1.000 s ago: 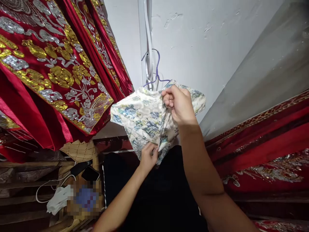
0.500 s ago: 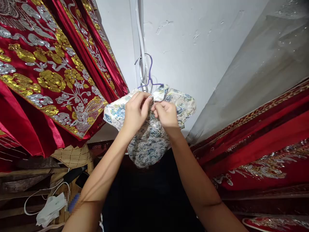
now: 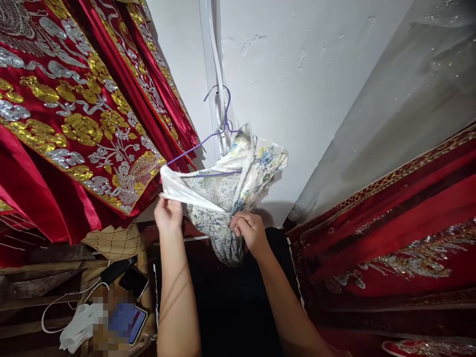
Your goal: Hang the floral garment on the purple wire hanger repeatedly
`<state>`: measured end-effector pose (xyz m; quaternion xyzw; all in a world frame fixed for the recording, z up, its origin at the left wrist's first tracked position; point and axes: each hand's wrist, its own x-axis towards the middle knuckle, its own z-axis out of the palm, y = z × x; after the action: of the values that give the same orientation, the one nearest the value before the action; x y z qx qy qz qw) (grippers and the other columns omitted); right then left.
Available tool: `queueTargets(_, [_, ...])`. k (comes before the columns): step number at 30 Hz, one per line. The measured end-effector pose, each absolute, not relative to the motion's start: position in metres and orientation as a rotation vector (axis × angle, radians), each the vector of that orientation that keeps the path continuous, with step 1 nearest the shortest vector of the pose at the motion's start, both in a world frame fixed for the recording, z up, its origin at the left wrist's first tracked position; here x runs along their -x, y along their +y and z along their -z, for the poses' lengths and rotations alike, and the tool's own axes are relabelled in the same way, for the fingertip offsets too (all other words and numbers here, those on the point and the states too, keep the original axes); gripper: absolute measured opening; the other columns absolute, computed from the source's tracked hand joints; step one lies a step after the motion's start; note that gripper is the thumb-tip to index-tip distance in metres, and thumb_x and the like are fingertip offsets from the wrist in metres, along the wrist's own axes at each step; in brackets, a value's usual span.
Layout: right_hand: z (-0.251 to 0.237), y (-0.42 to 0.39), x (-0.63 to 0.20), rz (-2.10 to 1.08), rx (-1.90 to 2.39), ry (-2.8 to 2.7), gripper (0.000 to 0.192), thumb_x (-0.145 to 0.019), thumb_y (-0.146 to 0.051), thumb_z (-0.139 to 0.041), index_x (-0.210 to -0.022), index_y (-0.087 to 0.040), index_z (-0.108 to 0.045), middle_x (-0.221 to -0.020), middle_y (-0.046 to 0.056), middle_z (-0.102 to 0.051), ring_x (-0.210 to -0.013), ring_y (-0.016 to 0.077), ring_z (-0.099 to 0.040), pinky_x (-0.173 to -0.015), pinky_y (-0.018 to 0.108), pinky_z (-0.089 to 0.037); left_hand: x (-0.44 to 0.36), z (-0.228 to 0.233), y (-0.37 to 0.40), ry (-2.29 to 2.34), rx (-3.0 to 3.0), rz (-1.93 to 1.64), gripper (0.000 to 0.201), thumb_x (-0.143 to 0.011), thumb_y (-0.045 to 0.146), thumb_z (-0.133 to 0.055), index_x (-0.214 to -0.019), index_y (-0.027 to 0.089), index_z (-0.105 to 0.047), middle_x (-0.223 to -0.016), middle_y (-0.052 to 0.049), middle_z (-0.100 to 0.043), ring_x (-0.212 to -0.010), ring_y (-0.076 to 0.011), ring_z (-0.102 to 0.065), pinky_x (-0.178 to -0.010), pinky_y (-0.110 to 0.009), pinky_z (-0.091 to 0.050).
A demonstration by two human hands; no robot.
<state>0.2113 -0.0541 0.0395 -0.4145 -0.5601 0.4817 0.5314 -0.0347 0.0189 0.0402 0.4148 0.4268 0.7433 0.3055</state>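
A white blouse point(image 3: 260, 166) with blue and yellow flowers hangs by one shoulder on a purple wire hanger point(image 3: 193, 148). Its front is spread apart, so the hanger's lower bar and the inside of the cloth show. My left hand point(image 3: 168, 214) is closed on the blouse's edge at the left, just below the hanger's left tip. With bent fingers, my right hand point(image 3: 250, 229) pinches the cloth at the lower front. The hem below is bunched and narrow.
White straps point(image 3: 215, 54) run down the pale wall point(image 3: 282, 64) behind the hanger. Red embroidered garments point(image 3: 82, 129) hang at the left, and more red sequinned cloth point(image 3: 401, 243) is at the right. A phone point(image 3: 134, 281), a cable and white tissue point(image 3: 82, 327) lie at lower left.
Both hands were together at the blouse's collar. My left hand has moved left and down, my right hand down; the blouse's left side is pulled off its shoulder position, baring the hanger's left arm.
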Motion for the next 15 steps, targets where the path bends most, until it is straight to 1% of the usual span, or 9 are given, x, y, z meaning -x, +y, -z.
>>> queueTargets(2, [-0.037, -0.059, -0.217, -1.169, 0.987, -1.268, 0.026, -0.080, -0.027, -0.051, -0.057, -0.022, -0.061, -0.046, -0.002, -0.047, -0.046, 0.0136, -0.041, -0.052, 0.028, -0.034, 0.014, -0.014, 0.007, 1.143, -0.936, -1.903, 0.038, -0.099, 0.054, -0.046, -0.100, 0.021, -0.063, -0.098, -0.011, -0.073, -0.111, -0.0240, -0.068, -0.096, -0.042, -0.057])
queueTargets(5, [-0.033, -0.058, -0.233, -1.205, 1.009, -1.221, 0.027, -0.079, -0.028, -0.053, -0.054, -0.022, -0.059, -0.046, -0.002, -0.045, -0.045, 0.0127, -0.036, -0.049, 0.028, -0.030, -0.014, 0.008, -0.011, 1.163, -0.822, -1.817, 0.030, -0.091, 0.049, -0.062, -0.090, 0.019, -0.062, -0.084, -0.006, -0.070, -0.088, -0.0196, -0.070, -0.082, -0.034, -0.058])
queueTargets(6, [-0.031, -0.057, -0.239, -1.236, 1.019, -1.250, 0.027, -0.080, -0.028, -0.053, -0.054, -0.021, -0.058, -0.045, -0.002, -0.045, -0.045, 0.0124, -0.035, -0.049, 0.028, -0.029, -0.020, 0.009, -0.016, 1.160, -0.812, -1.801, 0.030, -0.089, 0.047, -0.067, -0.089, 0.018, -0.062, -0.083, -0.005, -0.069, -0.083, -0.0181, -0.069, -0.080, -0.031, -0.057])
queueTargets(8, [-0.028, -0.054, -0.250, -1.334, 1.057, -1.389, 0.030, -0.082, -0.030, -0.052, -0.055, -0.020, -0.058, -0.045, -0.003, -0.043, -0.046, 0.0122, -0.037, -0.050, 0.027, -0.031, -0.031, 0.001, -0.024, 1.135, -0.831, -1.804, 0.030, -0.086, 0.046, -0.071, -0.089, 0.017, -0.064, -0.087, -0.005, -0.069, -0.084, -0.0163, -0.067, -0.081, -0.028, -0.055])
queueTargets(10, [-0.026, -0.051, -0.255, -1.358, 1.150, -1.542, 0.033, -0.086, -0.034, -0.053, -0.058, -0.019, -0.060, -0.049, -0.003, -0.045, -0.049, 0.0127, -0.041, -0.053, 0.027, -0.034, -0.041, -0.016, -0.033, 1.075, -0.867, -1.828, 0.032, -0.087, 0.048, -0.070, -0.093, 0.018, -0.065, -0.093, -0.004, -0.069, -0.088, -0.0160, -0.066, -0.084, -0.027, -0.054])
queueTargets(12, [-0.027, -0.050, -0.253, -1.213, 1.240, -1.595, 0.028, -0.087, -0.040, -0.058, -0.070, -0.019, -0.065, -0.062, 0.000, -0.057, -0.060, 0.0152, -0.051, -0.059, 0.028, -0.040, -0.055, -0.039, -0.044, 0.990, -0.930, -1.823, 0.032, -0.088, 0.050, -0.069, -0.095, 0.019, -0.065, -0.097, -0.005, -0.070, -0.092, -0.0184, -0.067, -0.086, -0.028, -0.054])
queueTargets(13, [-0.029, -0.051, -0.249, -1.127, 1.234, -1.596, 0.022, -0.085, -0.041, -0.064, -0.080, -0.020, -0.068, -0.075, 0.001, -0.064, -0.070, 0.0174, -0.057, -0.065, 0.029, -0.045, -0.063, -0.050, -0.050, 0.953, -0.986, -1.799, 0.032, -0.088, 0.050, -0.068, -0.095, 0.020, -0.066, -0.099, -0.006, -0.071, -0.097, -0.0208, -0.068, -0.088, -0.030, -0.054])
queueTargets(14, [-0.032, -0.052, -0.244, -1.081, 1.182, -1.612, 0.023, -0.080, -0.040, -0.070, -0.092, -0.021, -0.069, -0.089, 0.003, -0.068, -0.082, 0.0199, -0.061, -0.073, 0.031, -0.048, -0.071, -0.061, -0.056, 0.922, -1.058, -1.764, 0.030, -0.089, 0.049, -0.068, -0.094, 0.020, -0.067, -0.102, -0.007, -0.072, -0.104, -0.0238, -0.068, -0.091, -0.033, -0.053])
queueTargets(15, [-0.036, -0.053, -0.238, -1.083, 1.092, -1.645, 0.034, -0.075, -0.037, -0.076, -0.104, -0.022, -0.068, -0.102, 0.005, -0.069, -0.093, 0.0223, -0.063, -0.081, 0.034, -0.050, -0.078, -0.071, -0.062, 0.897, -1.140, -1.724, 0.027, -0.090, 0.047, -0.068, -0.093, 0.020, -0.069, -0.104, -0.008, -0.072, -0.111, -0.0265, -0.067, -0.096, -0.035, -0.052])
